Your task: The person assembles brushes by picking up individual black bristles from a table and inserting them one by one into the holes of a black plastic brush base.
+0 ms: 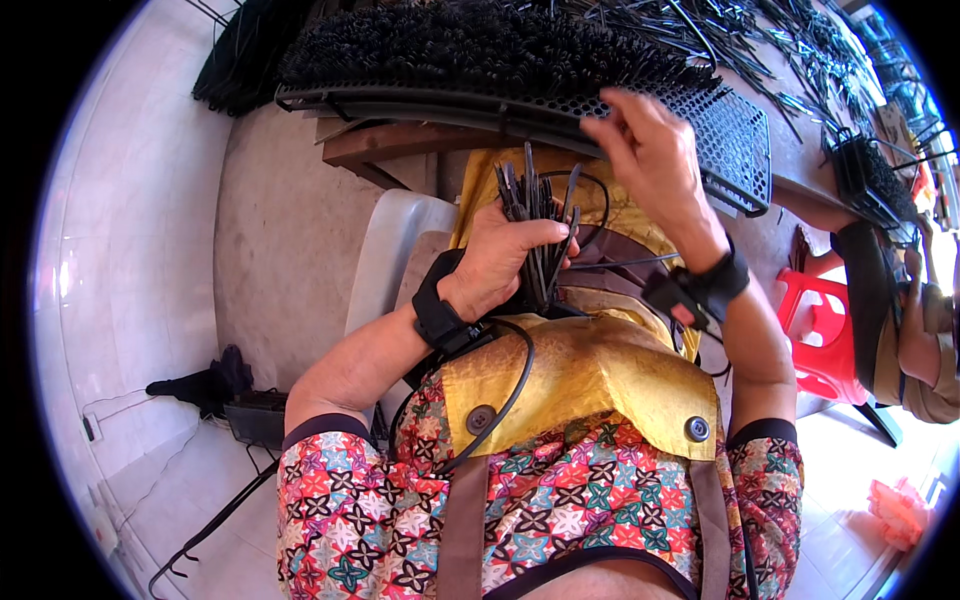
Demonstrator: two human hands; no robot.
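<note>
From my end I watched the left hand (495, 255) close around a bundle of thin black strips (530, 200), thumb across the front, the pieces jutting above and below the fist. The right hand (652, 165) was raised farther out and to its right, fingers curled in to a narrow shape; I couldn't tell whether it pinched anything or touched the black mesh tray (735, 150) just behind it. A dense heap of black pieces (490, 50) filled the tray beyond both hands, and more loose strips (765, 60) lay past the right hand. Nearer than the hands I saw the yellow apron (570, 365); well right of them stood a red stool (815, 330).
</note>
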